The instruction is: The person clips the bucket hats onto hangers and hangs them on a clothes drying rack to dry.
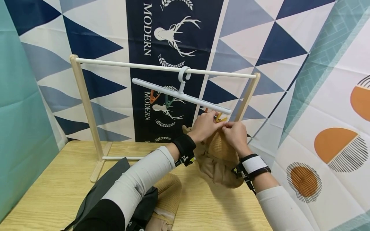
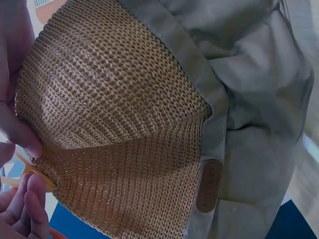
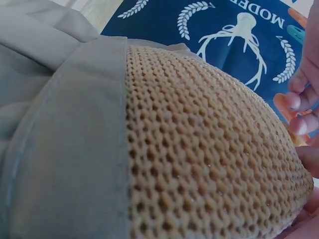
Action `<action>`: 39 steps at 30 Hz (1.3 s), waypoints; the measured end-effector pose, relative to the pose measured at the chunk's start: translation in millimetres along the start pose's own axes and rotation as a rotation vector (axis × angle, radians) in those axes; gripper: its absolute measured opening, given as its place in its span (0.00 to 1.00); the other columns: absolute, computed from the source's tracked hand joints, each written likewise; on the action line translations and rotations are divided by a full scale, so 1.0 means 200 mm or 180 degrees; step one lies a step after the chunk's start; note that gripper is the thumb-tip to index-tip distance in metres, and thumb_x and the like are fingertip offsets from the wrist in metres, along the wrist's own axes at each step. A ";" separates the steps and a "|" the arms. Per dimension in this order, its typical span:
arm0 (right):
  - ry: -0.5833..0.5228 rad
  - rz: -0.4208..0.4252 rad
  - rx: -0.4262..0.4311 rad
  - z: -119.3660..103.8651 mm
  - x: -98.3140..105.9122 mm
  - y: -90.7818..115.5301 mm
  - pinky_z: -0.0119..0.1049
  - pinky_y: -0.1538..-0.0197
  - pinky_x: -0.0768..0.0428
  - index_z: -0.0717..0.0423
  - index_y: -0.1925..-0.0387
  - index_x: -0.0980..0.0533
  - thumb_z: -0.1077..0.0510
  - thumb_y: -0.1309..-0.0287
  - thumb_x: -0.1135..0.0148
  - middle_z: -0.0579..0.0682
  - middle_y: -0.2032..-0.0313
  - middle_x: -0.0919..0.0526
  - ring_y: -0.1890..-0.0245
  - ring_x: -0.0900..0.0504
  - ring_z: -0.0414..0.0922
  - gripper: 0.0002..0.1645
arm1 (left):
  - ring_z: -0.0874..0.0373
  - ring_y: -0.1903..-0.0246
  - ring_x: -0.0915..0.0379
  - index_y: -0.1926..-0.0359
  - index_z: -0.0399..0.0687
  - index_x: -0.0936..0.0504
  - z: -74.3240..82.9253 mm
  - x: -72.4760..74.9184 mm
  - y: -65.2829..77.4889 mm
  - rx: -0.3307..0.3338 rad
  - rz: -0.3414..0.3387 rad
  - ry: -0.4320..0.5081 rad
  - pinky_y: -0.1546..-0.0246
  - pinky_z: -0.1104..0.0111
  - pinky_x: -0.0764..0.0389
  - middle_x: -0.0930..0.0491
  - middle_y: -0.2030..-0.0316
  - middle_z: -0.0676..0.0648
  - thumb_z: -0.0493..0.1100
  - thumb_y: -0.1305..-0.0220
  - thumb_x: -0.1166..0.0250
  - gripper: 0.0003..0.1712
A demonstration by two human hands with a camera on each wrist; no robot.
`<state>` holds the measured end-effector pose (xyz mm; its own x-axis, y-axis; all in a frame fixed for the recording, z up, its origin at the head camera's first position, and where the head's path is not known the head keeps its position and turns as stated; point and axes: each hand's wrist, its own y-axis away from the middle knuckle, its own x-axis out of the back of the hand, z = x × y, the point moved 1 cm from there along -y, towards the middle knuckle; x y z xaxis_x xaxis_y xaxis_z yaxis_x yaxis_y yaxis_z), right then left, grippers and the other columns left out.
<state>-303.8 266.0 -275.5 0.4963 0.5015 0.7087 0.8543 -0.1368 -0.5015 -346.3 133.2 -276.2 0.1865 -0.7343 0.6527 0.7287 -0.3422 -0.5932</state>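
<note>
A sun hat (image 1: 222,147) with a tan woven crown and soft beige cloth brim hangs below the right end of a pale hanger (image 1: 162,89). My left hand (image 1: 203,126) pinches a yellow clip (image 1: 218,118) at the crown's top; the clip's jaws sit at the weave in the left wrist view. My right hand (image 1: 237,134) pinches the woven crown (image 3: 209,144) right beside the clip. An orange clip (image 3: 285,107) shows close to the left fingers. A small brown label (image 2: 209,185) is on the hat's band.
The hanger hooks over the white rail (image 1: 127,65) of a wooden-legged stand (image 1: 88,106). Another orange clip (image 1: 154,97) and a green clip (image 1: 169,101) hang from it. On the table (image 1: 202,208) lie a second woven hat (image 1: 170,192) and a dark cloth item (image 1: 104,179), partly under the left arm.
</note>
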 end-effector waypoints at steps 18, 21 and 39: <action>0.0028 -0.0003 0.0059 0.00 0.02 0.05 0.42 0.65 0.23 0.64 0.67 0.13 0.60 0.41 0.37 0.62 0.67 0.12 0.65 0.16 0.58 0.11 | 0.61 0.86 0.30 0.73 0.50 0.19 0.02 0.00 0.00 -0.0559 0.0316 -0.1155 0.83 0.74 0.31 0.28 0.85 0.53 0.59 0.33 0.40 0.21; 0.0031 -0.0057 0.0037 0.00 0.03 0.05 0.39 0.68 0.24 0.64 0.67 0.13 0.61 0.41 0.37 0.62 0.67 0.12 0.66 0.16 0.57 0.10 | 0.61 0.85 0.28 0.68 0.50 0.18 0.03 0.01 -0.01 -0.0611 0.0365 -0.1302 0.82 0.72 0.26 0.26 0.84 0.53 0.59 0.33 0.40 0.19; 0.0042 0.0029 -0.0011 0.01 0.01 0.09 0.37 0.69 0.25 0.62 0.69 0.13 0.57 0.42 0.36 0.60 0.71 0.12 0.70 0.16 0.55 0.12 | 0.59 0.85 0.30 0.84 0.50 0.26 0.04 0.04 -0.02 -0.0374 0.0408 -0.1197 0.81 0.70 0.26 0.35 0.88 0.54 0.57 0.33 0.41 0.26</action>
<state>-288.1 265.6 -284.4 0.5061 0.4888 0.7105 0.8502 -0.1443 -0.5063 -342.3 134.2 -263.9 0.5144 -0.5173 0.6839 0.6079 -0.3425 -0.7163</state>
